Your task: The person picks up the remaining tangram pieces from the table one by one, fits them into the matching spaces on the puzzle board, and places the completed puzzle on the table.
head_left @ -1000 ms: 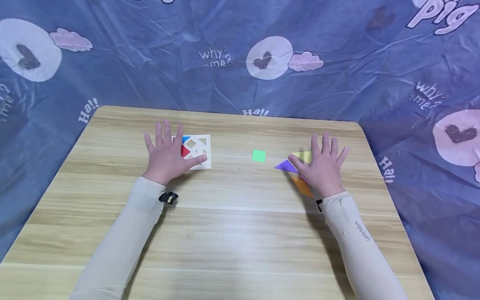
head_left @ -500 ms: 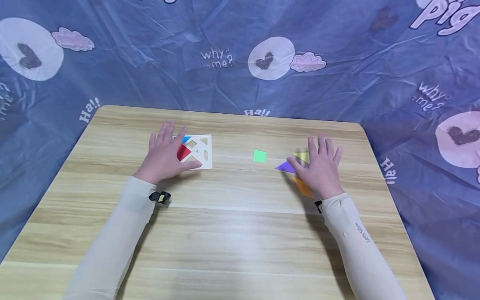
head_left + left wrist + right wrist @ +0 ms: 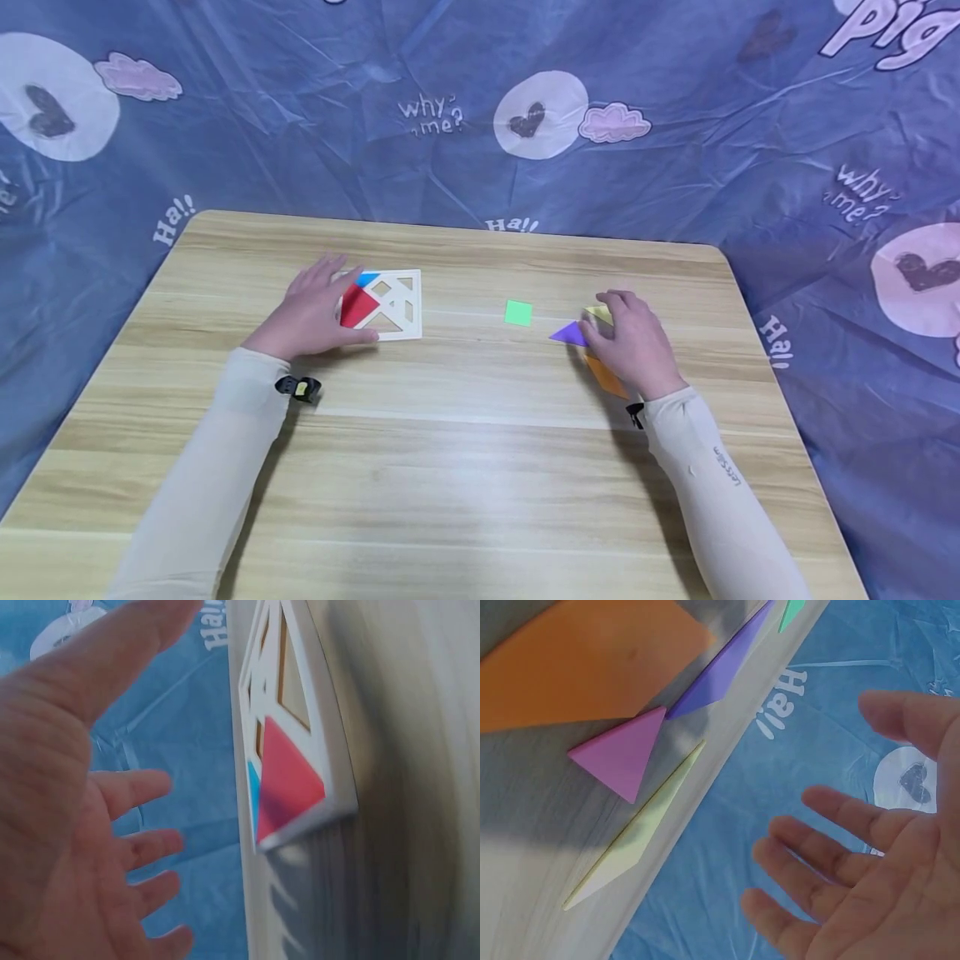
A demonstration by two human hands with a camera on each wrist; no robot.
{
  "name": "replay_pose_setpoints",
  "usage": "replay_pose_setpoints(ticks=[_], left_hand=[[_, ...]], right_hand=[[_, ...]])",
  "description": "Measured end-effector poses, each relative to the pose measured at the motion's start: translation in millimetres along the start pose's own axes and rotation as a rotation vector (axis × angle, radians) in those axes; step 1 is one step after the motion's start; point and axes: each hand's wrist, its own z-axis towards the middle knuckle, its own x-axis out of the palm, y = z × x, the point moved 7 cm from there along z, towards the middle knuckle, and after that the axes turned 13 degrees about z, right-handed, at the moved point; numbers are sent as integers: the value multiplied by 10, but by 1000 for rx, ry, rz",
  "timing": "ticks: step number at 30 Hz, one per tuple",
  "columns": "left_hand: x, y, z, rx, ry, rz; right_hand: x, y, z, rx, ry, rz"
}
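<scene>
A wrinkled blue printed sheet (image 3: 322,158) is hanging behind and around the sides of a pale wood-grain tabletop (image 3: 420,508) with rounded far corners. Pink clouds (image 3: 614,122), heart-marked white circles (image 3: 540,115) and a "why me?" caption (image 3: 431,115) are decorating the sheet. Soft glare (image 3: 468,462) is brightening the table's middle.

In the head view, the blue backdrop (image 3: 690,187) reads "pig" at two o'clock, "why me?" and "Ha!!" at twelve. At four, the right sleeve (image 3: 708,492) reads "LetsSlim".

Perhaps a home: cartoon-print cloth (image 3: 337,158) backs the table (image 3: 465,475).
</scene>
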Motion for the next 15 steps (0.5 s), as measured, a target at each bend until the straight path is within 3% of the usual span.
replay_pose_setpoints(ticks=[6, 15], left_hand=[[65, 81, -15, -24, 46, -15], [214, 149, 31, -105, 77, -36]], right_hand=[[5, 13, 4, -8, -8, 10], [159, -3, 16, 39, 87, 22]])
